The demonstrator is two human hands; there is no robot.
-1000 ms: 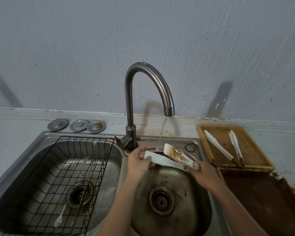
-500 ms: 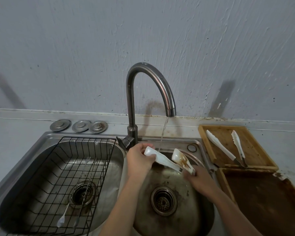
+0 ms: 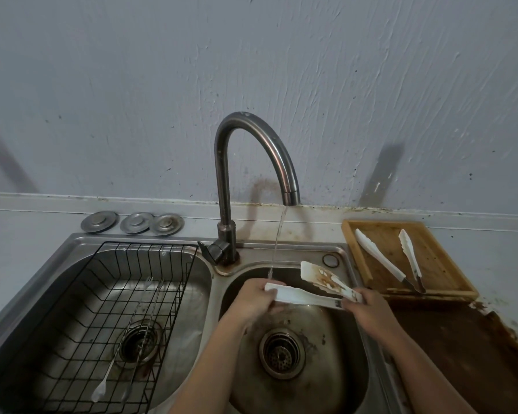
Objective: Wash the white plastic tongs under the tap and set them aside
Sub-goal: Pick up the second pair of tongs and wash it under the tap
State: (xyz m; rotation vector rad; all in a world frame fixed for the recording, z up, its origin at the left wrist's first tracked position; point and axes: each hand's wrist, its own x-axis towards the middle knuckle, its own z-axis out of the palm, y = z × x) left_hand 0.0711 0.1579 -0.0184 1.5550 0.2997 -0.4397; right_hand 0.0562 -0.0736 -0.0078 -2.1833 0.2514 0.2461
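White plastic tongs (image 3: 305, 295) with brown stains on the upper blade are held over the right sink basin (image 3: 335, 380). My left hand (image 3: 253, 300) grips the tip of the lower blade. My right hand (image 3: 368, 309) holds the hinge end. A thin stream of water falls from the curved steel tap (image 3: 260, 138) and lands at the lower blade's tip, beside my left fingers. The stained upper blade stands apart from the lower one and outside the stream.
A black wire rack (image 3: 108, 309) with long thin utensils sits in the left basin. A wooden tray (image 3: 449, 279) at the right holds another pair of white tongs (image 3: 380, 258). Three metal drain covers (image 3: 135, 223) lie behind the sink. A dark stained board (image 3: 467, 360) lies below the tray.
The tongs have swung flatter and moved slightly right. My left hand has slid along the lower blade to its tip under the stream. My right hand moved right with the hinge end.
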